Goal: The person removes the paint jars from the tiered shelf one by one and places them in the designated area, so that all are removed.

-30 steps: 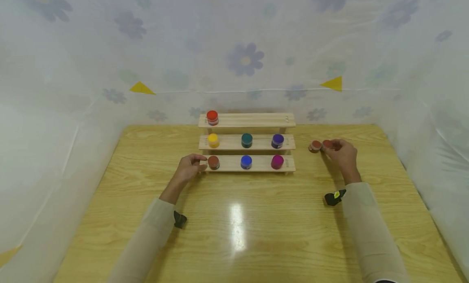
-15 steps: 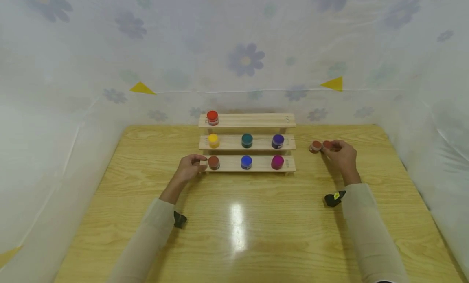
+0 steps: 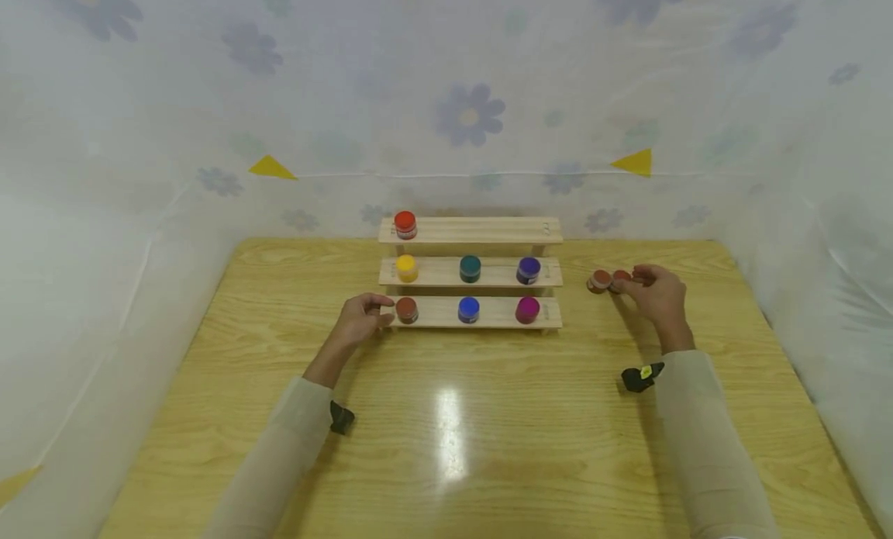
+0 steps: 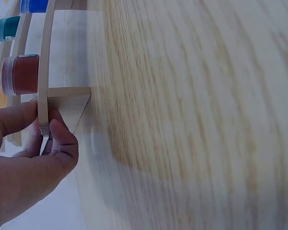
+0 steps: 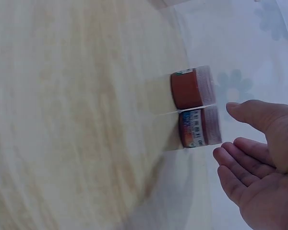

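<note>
My left hand [image 3: 359,319] grips the left end of the lowest board of a three-tier wooden display rack [image 3: 436,312], thumb above and fingers curled below. Right beside its thumb stands a brown paint jar [image 4: 26,74]. At the right, two lidded paint jars stand side by side on the table: a brown jar [image 5: 186,89] and a dark reddish jar [image 5: 192,128] with a printed label. My right hand [image 5: 266,165] is just off their lids, its thumb and fingers spread apart with nothing between them.
The rack also bears a red jar [image 3: 405,225] on top, yellow [image 3: 407,268], green [image 3: 470,268] and purple [image 3: 529,270] jars in the middle, and blue [image 3: 469,309] and magenta [image 3: 528,309] jars below. A flowered curtain [image 3: 335,97] encloses the table [image 3: 544,430].
My right hand has let go of the right-hand jar and drawn slightly to the right, leaving it beside the brown one. My left hand has stayed on the rack.
</note>
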A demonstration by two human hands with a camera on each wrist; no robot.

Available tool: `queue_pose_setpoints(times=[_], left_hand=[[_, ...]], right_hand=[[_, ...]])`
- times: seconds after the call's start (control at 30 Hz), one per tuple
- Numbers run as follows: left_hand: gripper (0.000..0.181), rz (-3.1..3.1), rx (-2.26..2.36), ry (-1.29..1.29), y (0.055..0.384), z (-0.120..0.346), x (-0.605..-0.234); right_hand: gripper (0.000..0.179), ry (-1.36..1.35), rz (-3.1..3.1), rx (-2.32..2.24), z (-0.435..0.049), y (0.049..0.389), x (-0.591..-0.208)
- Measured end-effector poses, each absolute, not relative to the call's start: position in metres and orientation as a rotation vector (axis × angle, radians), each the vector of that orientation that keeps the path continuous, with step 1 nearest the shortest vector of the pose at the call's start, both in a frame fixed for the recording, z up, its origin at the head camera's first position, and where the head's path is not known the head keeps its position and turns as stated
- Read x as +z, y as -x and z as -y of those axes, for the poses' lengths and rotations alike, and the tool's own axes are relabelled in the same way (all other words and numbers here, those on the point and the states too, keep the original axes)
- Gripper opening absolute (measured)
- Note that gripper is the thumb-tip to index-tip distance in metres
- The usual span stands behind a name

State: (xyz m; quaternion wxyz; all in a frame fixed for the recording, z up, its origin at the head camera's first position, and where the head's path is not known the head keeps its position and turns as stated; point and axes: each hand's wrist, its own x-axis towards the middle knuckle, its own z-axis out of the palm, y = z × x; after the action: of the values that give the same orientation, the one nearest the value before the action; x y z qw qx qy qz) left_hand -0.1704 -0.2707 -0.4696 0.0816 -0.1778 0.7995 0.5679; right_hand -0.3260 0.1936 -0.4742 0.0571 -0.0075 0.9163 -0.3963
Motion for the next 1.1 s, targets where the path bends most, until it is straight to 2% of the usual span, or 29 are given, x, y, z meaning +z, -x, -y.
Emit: queue_pose_setpoints(times=[0.17,0.33,0.87,1.1], left_hand=[[0.031,-2.388,1.693,0.537,0.171,0.271,-0.47],[0.031,-2.395,1.675,0.549,0.171,0.272,-0.47],[0.03,-2.393,1.696,0.557,0.17,0.268,-0.469],[0.031,-2.401,1.689,0.543,0.171,0.268,-0.469]], right_hand=[[0.068,0.056,-2.817,-1.251,-0.192,0.328,-0.464],[0.06,0.067,-2.856,-1.32,-0.184,0.332,-0.454],[0.052,0.137,-2.889,-1.552,-0.139,0.331,-0.405],[0.048,0.254,-2.903,-1.63,-0.121,0.327,-0.392]])
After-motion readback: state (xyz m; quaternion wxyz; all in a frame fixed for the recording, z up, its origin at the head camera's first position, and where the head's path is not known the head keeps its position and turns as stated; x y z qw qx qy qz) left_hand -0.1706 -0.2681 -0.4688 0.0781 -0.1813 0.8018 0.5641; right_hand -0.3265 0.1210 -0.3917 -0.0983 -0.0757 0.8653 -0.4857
